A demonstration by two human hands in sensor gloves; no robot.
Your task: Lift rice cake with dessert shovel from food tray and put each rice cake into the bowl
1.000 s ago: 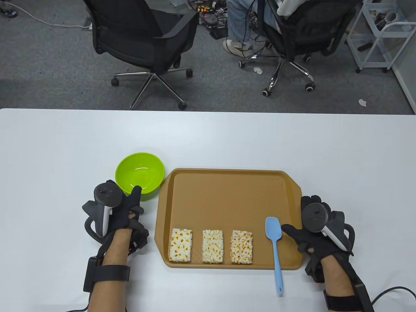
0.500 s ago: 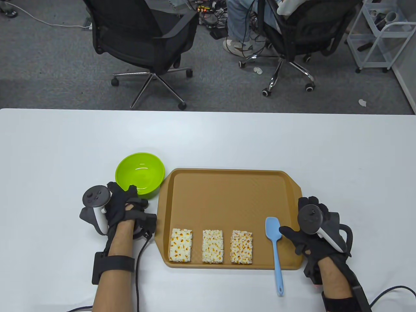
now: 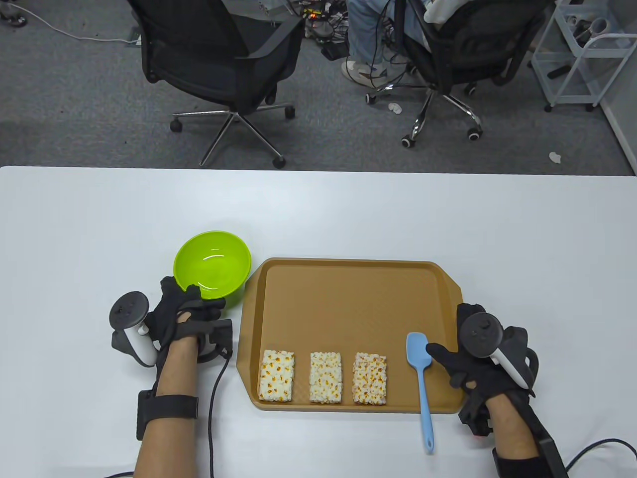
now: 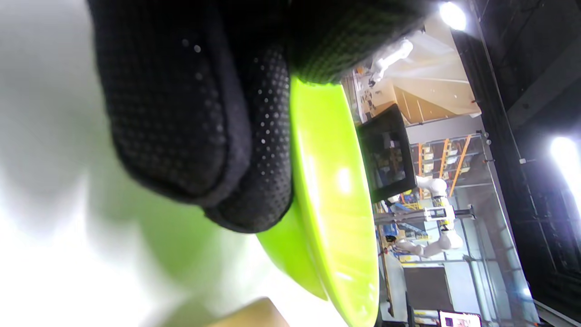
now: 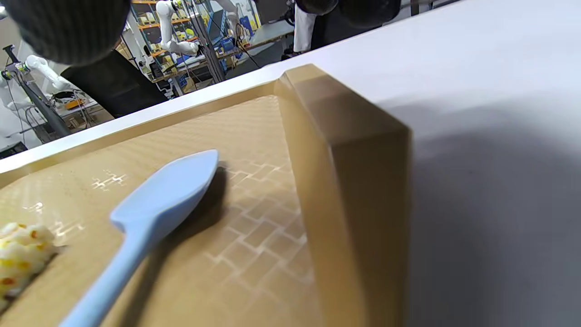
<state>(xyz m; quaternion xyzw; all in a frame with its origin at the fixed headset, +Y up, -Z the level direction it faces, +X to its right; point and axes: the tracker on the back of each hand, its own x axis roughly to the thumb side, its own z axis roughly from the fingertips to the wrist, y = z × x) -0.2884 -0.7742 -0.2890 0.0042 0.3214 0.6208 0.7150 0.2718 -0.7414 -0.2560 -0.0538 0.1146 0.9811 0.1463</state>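
A lime green bowl [image 3: 211, 261] stands left of the brown food tray [image 3: 348, 298]. My left hand [image 3: 191, 311] grips the bowl's near rim, thumb over the edge; in the left wrist view the gloved fingers [image 4: 190, 113] press on the bowl's [image 4: 327, 181] outer wall. Three rice cakes [image 3: 276, 376] [image 3: 326, 377] [image 3: 370, 378] lie in a row along the tray's near side. A light blue dessert shovel [image 3: 422, 378] lies at the right, blade on the tray, handle over the near rim. My right hand [image 3: 463, 356] rests relaxed over the tray's right rim, thumb just short of the blade [image 5: 154, 209].
A black cable [image 3: 215, 398] runs from my left hand over the table toward the near edge. Beyond the table's far edge stand two office chairs [image 3: 219, 55], a seated person's legs [image 3: 368, 35] and a white cart [image 3: 580, 55].
My left hand rolled outward and closed on the bowl's near rim; the bowl shifted slightly left. My right hand crept a little nearer the shovel's blade.
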